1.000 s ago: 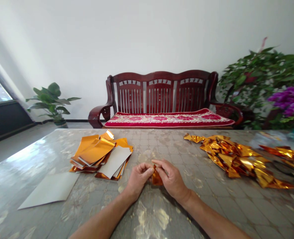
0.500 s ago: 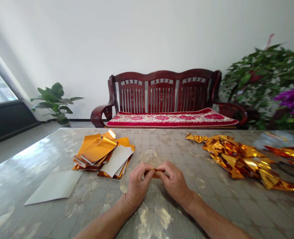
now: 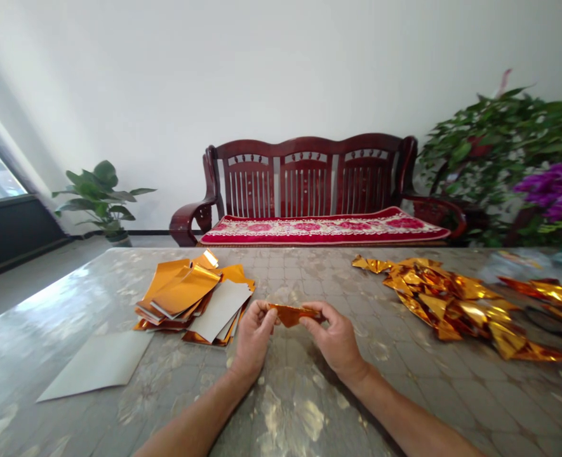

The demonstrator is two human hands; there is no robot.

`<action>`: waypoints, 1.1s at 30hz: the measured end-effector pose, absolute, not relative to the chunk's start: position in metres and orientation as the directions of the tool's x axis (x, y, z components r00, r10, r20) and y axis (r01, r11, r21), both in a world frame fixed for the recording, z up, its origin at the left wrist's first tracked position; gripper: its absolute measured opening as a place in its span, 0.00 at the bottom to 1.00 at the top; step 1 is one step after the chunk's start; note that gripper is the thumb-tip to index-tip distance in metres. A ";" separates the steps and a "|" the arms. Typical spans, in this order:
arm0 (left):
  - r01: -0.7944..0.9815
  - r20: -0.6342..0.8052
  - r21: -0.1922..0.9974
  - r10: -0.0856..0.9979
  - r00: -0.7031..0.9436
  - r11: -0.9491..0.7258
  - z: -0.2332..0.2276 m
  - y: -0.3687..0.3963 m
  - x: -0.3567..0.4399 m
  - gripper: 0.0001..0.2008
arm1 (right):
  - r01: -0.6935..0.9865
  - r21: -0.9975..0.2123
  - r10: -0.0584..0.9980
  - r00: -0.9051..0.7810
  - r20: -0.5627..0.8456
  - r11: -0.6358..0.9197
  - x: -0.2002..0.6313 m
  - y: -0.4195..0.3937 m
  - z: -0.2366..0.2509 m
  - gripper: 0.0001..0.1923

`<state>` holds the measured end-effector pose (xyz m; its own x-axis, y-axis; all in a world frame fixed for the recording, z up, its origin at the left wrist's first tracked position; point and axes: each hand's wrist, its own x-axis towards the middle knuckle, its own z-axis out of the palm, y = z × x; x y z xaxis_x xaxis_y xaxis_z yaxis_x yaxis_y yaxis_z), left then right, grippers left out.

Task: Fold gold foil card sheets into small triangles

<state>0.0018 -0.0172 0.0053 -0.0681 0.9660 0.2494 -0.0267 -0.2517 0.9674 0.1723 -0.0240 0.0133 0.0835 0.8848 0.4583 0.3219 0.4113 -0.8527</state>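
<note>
A folded piece of gold foil paper [image 3: 290, 315] is stretched between my two hands, just above the table. My left hand [image 3: 253, 336] pinches its left end between thumb and fingers. Its right end is in the pinch of my right hand [image 3: 334, 337]. To the left lies a loose stack of gold foil paper [image 3: 185, 289], some sheets showing a pale back. A single pale sheet [image 3: 97, 367] rests nearer me, face down. On the right is a heap of folded gold foil pieces [image 3: 447, 298].
The table [image 3: 281, 406] has a glossy patterned cover. Scissors-like black handles [image 3: 554, 324] and a clear plastic bag [image 3: 514, 261] lie at the right. Beyond the table stand a wooden bench [image 3: 309, 184], a potted plant [image 3: 102, 197] and leafy greenery [image 3: 485, 158].
My hands have moved apart, and more of the folded gold foil paper between them shows. The view has shifted slightly; the stack and the heap look the same.
</note>
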 end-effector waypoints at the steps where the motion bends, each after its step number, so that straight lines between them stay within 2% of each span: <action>1: -0.046 0.237 0.970 0.970 -0.063 -0.240 0.005 -0.017 0.002 0.09 | 0.287 -0.879 0.898 0.109 0.425 0.382 0.172 -0.023 0.013 0.10; 4: -0.081 0.215 0.972 0.975 -0.056 -0.219 0.005 -0.017 0.002 0.10 | 0.197 -0.924 0.920 0.155 0.360 0.328 0.173 -0.020 0.013 0.11; 7: -0.100 0.203 0.973 0.978 -0.051 -0.208 0.005 -0.018 0.002 0.11 | 0.150 -0.932 0.921 0.168 0.352 0.330 0.175 -0.016 0.013 0.13; 18: -0.282 0.059 0.957 0.998 -0.037 -0.068 0.006 -0.018 0.005 0.17 | 0.205 -0.901 0.892 0.175 0.418 0.382 0.180 -0.013 0.013 0.17; 21: -0.316 0.051 0.946 0.997 -0.053 -0.065 0.007 -0.017 0.005 0.18 | 0.164 -0.916 0.880 0.258 0.399 0.367 0.180 -0.012 0.011 0.19; 24: -0.341 0.048 0.938 0.996 -0.070 -0.069 0.009 -0.018 0.005 0.19 | 0.128 -0.926 0.866 0.327 0.378 0.356 0.180 -0.012 0.011 0.15; 26: -0.351 0.040 0.934 0.996 -0.078 -0.065 0.011 -0.018 0.006 0.19 | 0.090 -0.935 0.888 0.295 0.353 0.342 0.178 -0.014 0.011 0.15; 31: -0.360 0.016 0.932 0.998 -0.061 -0.037 0.015 -0.025 0.013 0.19 | -0.016 -0.966 0.965 0.023 0.259 0.260 0.164 -0.022 0.012 0.20; 33: -0.347 0.005 0.938 0.999 -0.036 -0.018 0.015 -0.029 0.017 0.19 | -0.056 -0.968 0.970 0.018 0.244 0.245 0.159 -0.025 0.012 0.21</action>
